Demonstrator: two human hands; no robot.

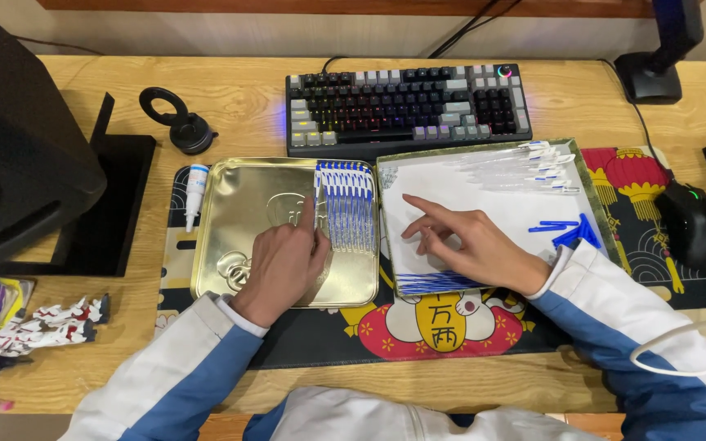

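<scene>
Apparently left hand point(282, 263) fingers point(310, 219) pinch a pen point(318, 189) upright.

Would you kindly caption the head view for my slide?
Left hand adds a pen to the row in a gold tin lid; right hand rests in the white-lined tray.

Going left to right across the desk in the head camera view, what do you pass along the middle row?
Small white bottle → gold tin lid → left hand → row of blue-and-white pens → white-lined tray → right hand → loose blue caps → black mouse.
</scene>
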